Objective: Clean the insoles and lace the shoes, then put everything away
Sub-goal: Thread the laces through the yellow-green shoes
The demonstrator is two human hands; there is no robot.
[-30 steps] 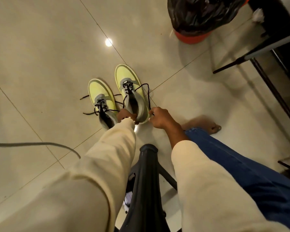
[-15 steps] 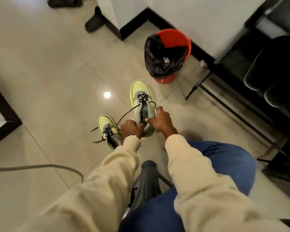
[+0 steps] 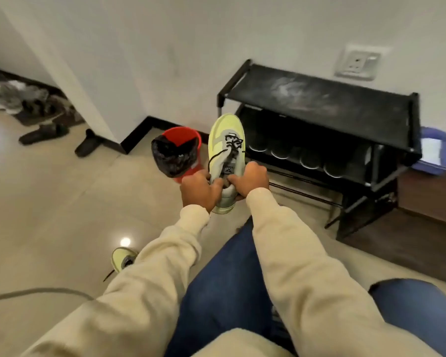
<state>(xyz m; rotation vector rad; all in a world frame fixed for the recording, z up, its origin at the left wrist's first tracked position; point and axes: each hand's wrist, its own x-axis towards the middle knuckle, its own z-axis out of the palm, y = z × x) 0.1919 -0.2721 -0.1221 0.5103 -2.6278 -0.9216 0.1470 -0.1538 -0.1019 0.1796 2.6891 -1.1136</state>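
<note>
A yellow-green sneaker (image 3: 223, 135) with black laces is held up off the floor, toe pointing away from me toward the black shoe rack (image 3: 319, 99). My left hand (image 3: 198, 189) grips its heel collar on the left side, and my right hand (image 3: 250, 177) grips the collar on the right. One loose black lace loops down its left side. The second yellow-green sneaker (image 3: 122, 258) stands on the floor at lower left, partly hidden behind my left sleeve.
A red bin (image 3: 177, 153) lined with a black bag stands on the tiled floor left of the held shoe. Dark slippers (image 3: 44, 134) and other footwear lie at far left. A grey cable (image 3: 36, 292) crosses the floor. A blue-rimmed box (image 3: 434, 153) sits right of the rack.
Both hands have lifted one sneaker off the floor and carried it up toward the shoe rack. My view has swung upward, and the other sneaker stays on the floor.
</note>
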